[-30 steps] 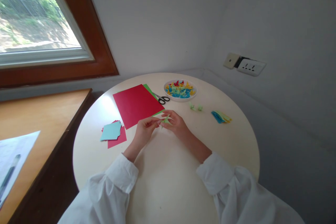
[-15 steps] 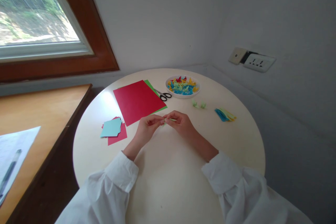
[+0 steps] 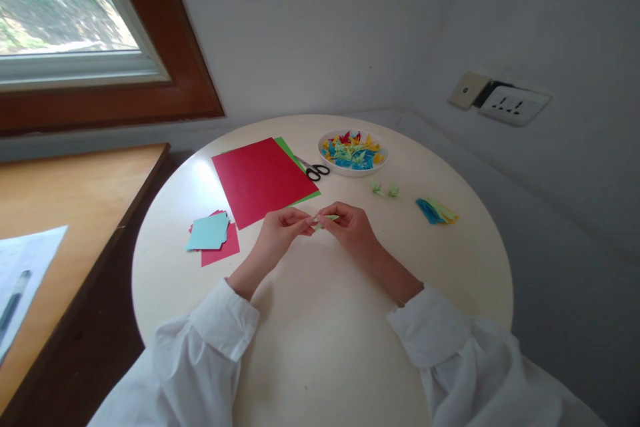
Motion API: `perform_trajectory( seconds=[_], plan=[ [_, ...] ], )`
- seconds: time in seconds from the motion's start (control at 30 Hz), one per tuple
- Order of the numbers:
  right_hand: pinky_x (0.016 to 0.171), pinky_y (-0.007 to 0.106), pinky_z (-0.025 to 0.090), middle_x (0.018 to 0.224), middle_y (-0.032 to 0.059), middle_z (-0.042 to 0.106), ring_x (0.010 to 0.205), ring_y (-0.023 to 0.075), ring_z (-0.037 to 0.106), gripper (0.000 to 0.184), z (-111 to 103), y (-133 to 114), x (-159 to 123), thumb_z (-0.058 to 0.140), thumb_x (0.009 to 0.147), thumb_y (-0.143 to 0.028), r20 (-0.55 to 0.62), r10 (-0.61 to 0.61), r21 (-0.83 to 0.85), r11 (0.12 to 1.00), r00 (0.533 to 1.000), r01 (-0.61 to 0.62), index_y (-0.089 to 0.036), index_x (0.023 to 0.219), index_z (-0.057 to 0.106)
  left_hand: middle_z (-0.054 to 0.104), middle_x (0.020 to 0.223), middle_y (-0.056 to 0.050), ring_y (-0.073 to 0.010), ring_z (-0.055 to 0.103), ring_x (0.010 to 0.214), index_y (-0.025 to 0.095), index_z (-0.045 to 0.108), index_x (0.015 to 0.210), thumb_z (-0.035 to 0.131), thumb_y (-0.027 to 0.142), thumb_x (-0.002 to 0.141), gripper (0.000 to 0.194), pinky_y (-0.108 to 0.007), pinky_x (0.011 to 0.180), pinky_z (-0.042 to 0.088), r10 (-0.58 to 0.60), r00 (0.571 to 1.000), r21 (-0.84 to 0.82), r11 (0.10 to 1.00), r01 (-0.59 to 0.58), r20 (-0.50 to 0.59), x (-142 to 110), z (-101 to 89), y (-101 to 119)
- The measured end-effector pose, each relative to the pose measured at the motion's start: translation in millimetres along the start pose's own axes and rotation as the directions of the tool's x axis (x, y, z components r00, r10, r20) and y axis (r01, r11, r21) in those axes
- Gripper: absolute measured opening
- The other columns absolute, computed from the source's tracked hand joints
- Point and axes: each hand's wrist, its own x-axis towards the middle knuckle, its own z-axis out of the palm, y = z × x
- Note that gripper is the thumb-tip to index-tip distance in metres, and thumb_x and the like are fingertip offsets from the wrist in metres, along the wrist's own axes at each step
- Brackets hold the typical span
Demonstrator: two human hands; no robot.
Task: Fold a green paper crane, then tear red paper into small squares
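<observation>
Over the middle of the round table, my left hand (image 3: 285, 225) and my right hand (image 3: 349, 221) meet at the fingertips. Between them they pinch a small light green folded paper (image 3: 327, 217), partly covered by the fingers; its exact shape is too small to make out. Two light green folded paper pieces (image 3: 385, 191) lie beyond my right hand. Farther right rests a bundle of blue, green and yellow folded papers (image 3: 437, 211). A white bowl (image 3: 352, 172) at the back holds many small folded papers in red, yellow, green and blue.
Large red paper (image 3: 263, 180) lies over green sheets, with black-handled scissors (image 3: 315, 171) at their right edge. Small pale blue squares (image 3: 209, 232) sit on red ones to the left. The white round table (image 3: 320, 347) stands by a wooden desk (image 3: 85, 193) and wall sockets (image 3: 514, 105).
The view has tilted down slightly. My hands stay together at the fingertips, and more of the light green folded paper shows at my right fingers.
</observation>
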Motion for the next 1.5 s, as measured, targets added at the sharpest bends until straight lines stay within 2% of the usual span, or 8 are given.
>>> perform_trajectory(
  seconds=[0.17, 0.33, 0.57, 0.8, 1.23, 1.5],
  plan=[
    [0.053, 0.026, 0.044, 0.062, 0.0003, 0.064, 0.057, 0.0132, 0.055, 0.013, -0.4, -1.1, -1.6, 0.063, 0.069, -0.031, -0.006, -0.019, -0.080, 0.997, 1.000, 0.018, -0.018, 0.067, 0.064, 0.067, 0.062, -0.004, -0.0147, 0.062, 0.059, 0.012, 0.067, 0.066, 0.076, 0.036, 0.059, 0.026, -0.028, 0.063, 0.053, -0.041, 0.999, -0.014, 0.999, 0.041, -0.007, -0.5, 0.2, 3.0],
    [0.053, 0.026, 0.045, 0.063, 0.0008, 0.064, 0.056, 0.0135, 0.056, 0.015, 0.1, -0.3, -1.5, 0.064, 0.070, -0.033, -0.017, -0.039, -0.103, 0.994, 0.999, 0.037, -0.018, 0.067, 0.064, 0.068, 0.060, -0.004, -0.0160, 0.063, 0.059, 0.013, 0.063, 0.074, 0.078, 0.035, 0.057, 0.032, -0.030, 0.064, 0.052, -0.064, 0.998, -0.059, 0.996, 0.062, -0.020, -1.1, 0.2, 4.5],
    [0.056, 0.028, 0.050, 0.068, 0.0021, 0.067, 0.058, 0.0150, 0.062, 0.016, 1.0, -0.5, -2.4, 0.066, 0.069, -0.035, -0.003, -0.030, -0.022, 0.999, 1.000, 0.030, -0.018, 0.069, 0.065, 0.067, 0.061, -0.003, -0.0157, 0.063, 0.062, 0.013, 0.064, 0.075, 0.076, 0.032, 0.060, 0.027, -0.029, 0.066, 0.050, -0.040, 0.999, -0.033, 0.999, 0.040, -0.010, -2.2, -0.3, 5.8],
    [0.057, 0.028, 0.049, 0.067, 0.0020, 0.066, 0.057, 0.0153, 0.062, 0.013, 1.7, -2.2, -3.5, 0.065, 0.070, -0.031, -0.030, -0.040, -0.064, 0.997, 0.999, 0.039, -0.018, 0.068, 0.065, 0.067, 0.062, -0.002, -0.0145, 0.063, 0.061, 0.013, 0.065, 0.072, 0.071, 0.026, 0.061, 0.018, -0.029, 0.065, 0.051, -0.011, 1.000, -0.049, 0.999, 0.011, -0.001, 0.3, -0.9, 2.6],
    [0.057, 0.026, 0.048, 0.066, 0.0014, 0.067, 0.059, 0.0134, 0.059, 0.010, 2.6, -3.0, -4.2, 0.063, 0.069, -0.027, -0.044, -0.069, -0.092, 0.994, 0.997, 0.065, -0.018, 0.067, 0.065, 0.066, 0.060, -0.001, -0.0148, 0.063, 0.060, 0.013, 0.064, 0.075, 0.068, 0.022, 0.061, 0.017, -0.029, 0.065, 0.051, -0.010, 1.000, -0.034, 0.999, 0.009, -0.017, 0.8, -0.3, 2.1],
    [0.055, 0.024, 0.047, 0.066, 0.0016, 0.067, 0.058, 0.0124, 0.059, 0.010, 2.0, -1.1, -4.2, 0.063, 0.069, -0.027, -0.021, -0.091, -0.075, 0.993, 0.996, 0.090, -0.017, 0.068, 0.064, 0.065, 0.063, -0.002, -0.0143, 0.062, 0.060, 0.013, 0.064, 0.075, 0.068, 0.027, 0.065, 0.018, -0.029, 0.064, 0.050, 0.003, 1.000, 0.003, 1.000, -0.003, -0.010, -0.8, -0.2, 4.5]
  ],
)
